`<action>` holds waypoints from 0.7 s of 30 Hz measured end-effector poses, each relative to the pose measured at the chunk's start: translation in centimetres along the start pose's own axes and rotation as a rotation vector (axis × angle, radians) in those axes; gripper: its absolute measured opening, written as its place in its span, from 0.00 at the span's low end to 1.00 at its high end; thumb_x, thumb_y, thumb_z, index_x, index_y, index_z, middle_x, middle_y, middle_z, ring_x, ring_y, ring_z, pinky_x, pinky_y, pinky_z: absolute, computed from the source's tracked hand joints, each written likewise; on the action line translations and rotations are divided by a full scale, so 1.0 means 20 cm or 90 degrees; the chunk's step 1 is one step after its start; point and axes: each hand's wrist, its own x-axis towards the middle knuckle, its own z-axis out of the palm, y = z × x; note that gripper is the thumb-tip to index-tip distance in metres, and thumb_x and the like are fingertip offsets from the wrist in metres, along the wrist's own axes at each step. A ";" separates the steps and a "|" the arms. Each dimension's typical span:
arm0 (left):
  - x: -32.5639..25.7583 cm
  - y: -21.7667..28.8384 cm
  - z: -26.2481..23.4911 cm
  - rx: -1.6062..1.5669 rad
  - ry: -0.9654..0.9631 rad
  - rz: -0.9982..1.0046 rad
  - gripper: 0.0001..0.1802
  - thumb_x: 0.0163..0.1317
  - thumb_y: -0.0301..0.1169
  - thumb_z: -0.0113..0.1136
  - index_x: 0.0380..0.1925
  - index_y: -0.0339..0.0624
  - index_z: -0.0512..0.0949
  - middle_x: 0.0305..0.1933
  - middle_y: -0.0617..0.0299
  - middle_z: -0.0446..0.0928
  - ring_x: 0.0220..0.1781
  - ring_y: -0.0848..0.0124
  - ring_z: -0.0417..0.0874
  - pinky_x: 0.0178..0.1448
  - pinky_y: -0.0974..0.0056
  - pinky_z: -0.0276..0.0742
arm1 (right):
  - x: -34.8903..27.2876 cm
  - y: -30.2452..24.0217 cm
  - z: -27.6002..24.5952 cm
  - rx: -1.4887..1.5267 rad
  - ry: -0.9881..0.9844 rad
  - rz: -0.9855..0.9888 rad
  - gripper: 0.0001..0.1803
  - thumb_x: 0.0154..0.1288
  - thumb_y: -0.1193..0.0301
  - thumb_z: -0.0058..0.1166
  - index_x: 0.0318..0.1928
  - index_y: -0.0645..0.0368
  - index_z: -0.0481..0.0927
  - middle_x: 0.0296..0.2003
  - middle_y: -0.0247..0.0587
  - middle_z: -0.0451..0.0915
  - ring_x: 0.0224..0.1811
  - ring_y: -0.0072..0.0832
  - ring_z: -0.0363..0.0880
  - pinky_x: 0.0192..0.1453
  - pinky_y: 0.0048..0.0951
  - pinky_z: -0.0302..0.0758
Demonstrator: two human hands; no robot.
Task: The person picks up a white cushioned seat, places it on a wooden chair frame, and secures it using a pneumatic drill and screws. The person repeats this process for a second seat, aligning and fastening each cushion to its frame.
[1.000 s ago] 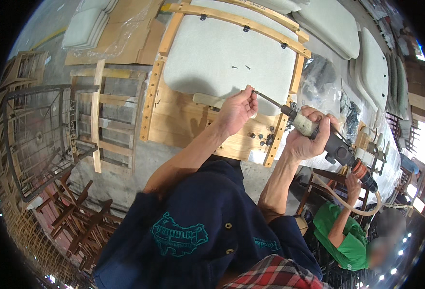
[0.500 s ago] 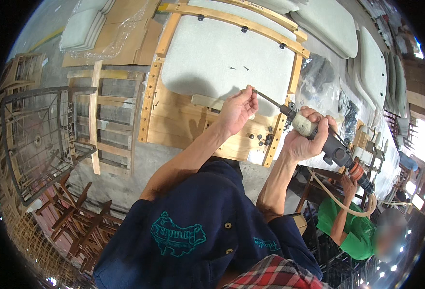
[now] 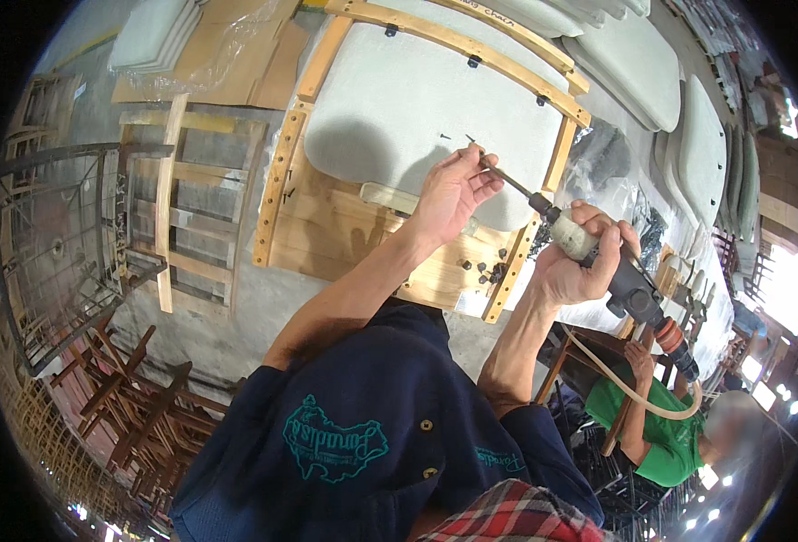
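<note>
We are viewing a pale panel lying within a wooden jig. With our right hand we are gripping a power driver, its hose trailing from the far end and its long bit pointing up and left over the panel. With our left hand we are pinching thumb and finger narrowly at the bit's tip; whether a screw is sitting there, we cannot tell. Three black fittings are standing spaced along the crossbar, so we are judging their placement done, though not whether they are fastened. At least one loose screw is lying on the panel and spare dark knobs are clustering on the bare board, so we are reading the work as partway, with screw-driving apparently left. At lower right, a co-worker in green is appearing beyond the driver.
</note>
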 end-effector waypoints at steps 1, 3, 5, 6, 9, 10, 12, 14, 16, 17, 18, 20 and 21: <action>0.00 0.00 0.00 0.004 0.011 0.000 0.09 0.80 0.36 0.52 0.49 0.44 0.76 0.47 0.60 0.80 0.48 0.70 0.82 0.60 0.63 0.81 | 0.01 0.00 0.00 -0.013 0.004 0.001 0.11 0.73 0.73 0.49 0.54 0.58 0.73 0.25 0.41 0.75 0.30 0.34 0.77 0.48 0.46 0.75; 0.01 0.01 0.00 0.014 0.031 0.000 0.09 0.81 0.36 0.51 0.49 0.44 0.75 0.48 0.58 0.81 0.51 0.69 0.83 0.62 0.62 0.83 | 0.02 0.01 0.03 -0.015 0.030 -0.002 0.11 0.73 0.73 0.49 0.54 0.57 0.73 0.25 0.40 0.74 0.31 0.34 0.78 0.49 0.46 0.75; 0.02 0.01 -0.01 0.018 0.028 0.001 0.09 0.80 0.36 0.51 0.48 0.43 0.76 0.49 0.57 0.81 0.53 0.68 0.84 0.63 0.61 0.84 | 0.03 0.01 0.03 -0.012 0.033 0.004 0.11 0.73 0.72 0.49 0.54 0.56 0.74 0.25 0.39 0.74 0.31 0.34 0.78 0.49 0.46 0.74; 0.02 0.01 -0.02 0.021 0.026 0.001 0.09 0.80 0.35 0.51 0.48 0.43 0.76 0.49 0.57 0.81 0.54 0.67 0.84 0.64 0.61 0.84 | 0.04 0.02 0.01 -0.009 0.025 0.012 0.11 0.73 0.72 0.49 0.54 0.56 0.74 0.25 0.38 0.74 0.32 0.34 0.78 0.50 0.46 0.74; 0.04 0.01 -0.02 0.041 0.045 -0.007 0.09 0.80 0.34 0.51 0.48 0.42 0.76 0.49 0.56 0.82 0.54 0.67 0.85 0.65 0.61 0.85 | 0.04 0.03 0.00 -0.005 0.021 0.019 0.11 0.73 0.72 0.49 0.54 0.55 0.75 0.25 0.37 0.73 0.32 0.33 0.78 0.51 0.47 0.73; 0.04 0.02 -0.02 0.058 0.039 -0.001 0.09 0.80 0.33 0.52 0.48 0.42 0.77 0.49 0.55 0.82 0.54 0.67 0.85 0.64 0.61 0.85 | 0.04 0.03 0.01 -0.006 0.024 0.020 0.11 0.74 0.72 0.49 0.54 0.54 0.75 0.25 0.37 0.72 0.32 0.33 0.78 0.52 0.47 0.73; 0.04 0.03 -0.02 0.094 0.027 0.008 0.09 0.80 0.33 0.52 0.49 0.41 0.77 0.49 0.55 0.82 0.53 0.67 0.85 0.64 0.61 0.85 | 0.05 0.03 0.00 -0.015 0.005 0.009 0.11 0.74 0.72 0.49 0.54 0.54 0.75 0.25 0.37 0.72 0.32 0.33 0.78 0.51 0.47 0.73; 0.05 0.03 -0.02 0.104 0.026 0.009 0.09 0.80 0.33 0.52 0.50 0.41 0.77 0.49 0.55 0.82 0.53 0.67 0.85 0.63 0.61 0.85 | 0.05 0.04 0.00 -0.013 -0.003 0.006 0.11 0.74 0.72 0.49 0.53 0.54 0.75 0.25 0.37 0.72 0.32 0.33 0.78 0.51 0.46 0.73; 0.06 0.03 -0.01 0.117 0.028 0.011 0.10 0.80 0.34 0.51 0.50 0.40 0.77 0.49 0.55 0.82 0.52 0.67 0.85 0.61 0.61 0.85 | 0.06 0.04 0.00 -0.001 -0.003 0.012 0.11 0.73 0.72 0.49 0.53 0.54 0.75 0.26 0.37 0.73 0.32 0.33 0.79 0.50 0.46 0.74; 0.06 0.03 -0.01 0.126 0.031 0.011 0.10 0.80 0.34 0.51 0.50 0.40 0.77 0.49 0.55 0.83 0.51 0.67 0.86 0.60 0.61 0.85 | 0.06 0.05 0.01 -0.008 0.004 0.006 0.11 0.73 0.72 0.49 0.53 0.55 0.74 0.26 0.37 0.73 0.32 0.33 0.79 0.51 0.47 0.74; 0.06 0.03 0.00 0.135 0.033 0.010 0.11 0.81 0.35 0.51 0.50 0.40 0.77 0.49 0.55 0.83 0.50 0.67 0.86 0.59 0.62 0.85 | 0.06 0.05 0.01 -0.016 0.011 -0.001 0.11 0.73 0.72 0.49 0.54 0.55 0.74 0.26 0.37 0.73 0.32 0.33 0.79 0.51 0.47 0.75; 0.09 0.05 -0.01 0.191 0.019 -0.001 0.13 0.81 0.36 0.50 0.51 0.39 0.77 0.48 0.55 0.83 0.49 0.67 0.86 0.57 0.63 0.85 | 0.07 0.06 0.02 -0.019 0.013 -0.005 0.11 0.74 0.72 0.49 0.54 0.55 0.74 0.26 0.37 0.74 0.33 0.34 0.80 0.51 0.47 0.75; 0.11 0.08 -0.01 0.219 0.014 -0.006 0.14 0.81 0.36 0.50 0.52 0.38 0.78 0.47 0.55 0.83 0.49 0.67 0.86 0.57 0.63 0.85 | 0.09 0.07 0.02 -0.015 0.008 -0.001 0.11 0.74 0.72 0.49 0.54 0.55 0.74 0.26 0.38 0.74 0.33 0.34 0.80 0.52 0.47 0.75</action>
